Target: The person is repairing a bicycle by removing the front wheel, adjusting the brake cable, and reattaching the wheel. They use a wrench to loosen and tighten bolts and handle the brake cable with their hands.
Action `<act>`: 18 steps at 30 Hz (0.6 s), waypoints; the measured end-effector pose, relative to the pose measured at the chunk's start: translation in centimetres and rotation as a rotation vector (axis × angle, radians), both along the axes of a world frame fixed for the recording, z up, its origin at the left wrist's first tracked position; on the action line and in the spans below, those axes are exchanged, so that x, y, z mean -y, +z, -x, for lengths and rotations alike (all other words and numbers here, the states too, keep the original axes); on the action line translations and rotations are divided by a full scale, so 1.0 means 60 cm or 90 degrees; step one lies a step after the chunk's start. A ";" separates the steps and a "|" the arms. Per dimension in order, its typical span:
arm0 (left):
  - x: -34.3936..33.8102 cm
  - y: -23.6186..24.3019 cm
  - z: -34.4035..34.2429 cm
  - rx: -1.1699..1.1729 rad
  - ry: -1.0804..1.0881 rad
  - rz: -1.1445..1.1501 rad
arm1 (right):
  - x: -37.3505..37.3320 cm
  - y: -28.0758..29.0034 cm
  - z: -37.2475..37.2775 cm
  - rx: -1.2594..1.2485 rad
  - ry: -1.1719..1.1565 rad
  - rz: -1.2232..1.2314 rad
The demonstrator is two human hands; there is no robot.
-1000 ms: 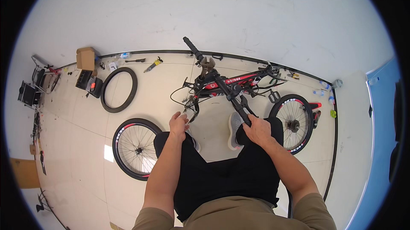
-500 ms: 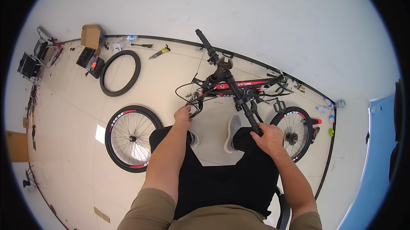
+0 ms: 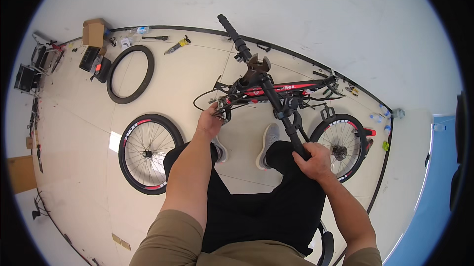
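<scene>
A black and red bicycle frame (image 3: pixel 276 89) lies across in front of me. My left hand (image 3: pixel 210 121) has its fingers closed on the metal front fork end (image 3: pixel 222 108), among black cables. My right hand (image 3: pixel 312 160) grips the near end of the black handlebar (image 3: pixel 269 90), which slants up and away to the left. A dark metal tool (image 3: pixel 257 64) with jaws, like an adjustable wrench, rests at the stem. A brake lever (image 3: pixel 296 122) hangs near my right hand.
A wheel (image 3: pixel 147 154) lies left of my legs, another (image 3: pixel 338 152) at the right. A bare tyre (image 3: pixel 111 81), open cardboard box (image 3: pixel 94 34), black case (image 3: pixel 89 58) and yellow-handled tool (image 3: pixel 177 44) lie back left. Plastic bottles (image 3: pixel 376 117) line the right wall (image 3: pixel 405 48).
My left hand has moved up to the fork end and closed on it. My right hand has come slightly right and down with the handlebar. The head view has shifted too.
</scene>
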State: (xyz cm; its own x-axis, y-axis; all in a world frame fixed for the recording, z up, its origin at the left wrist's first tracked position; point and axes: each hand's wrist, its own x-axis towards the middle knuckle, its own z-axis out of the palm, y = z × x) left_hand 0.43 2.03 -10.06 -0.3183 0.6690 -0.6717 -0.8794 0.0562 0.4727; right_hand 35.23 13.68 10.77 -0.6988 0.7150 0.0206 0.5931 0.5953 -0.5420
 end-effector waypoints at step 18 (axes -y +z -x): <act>-0.010 -0.043 0.028 -0.082 -0.132 0.166 | 0.005 -0.016 -0.003 -0.014 -0.022 0.018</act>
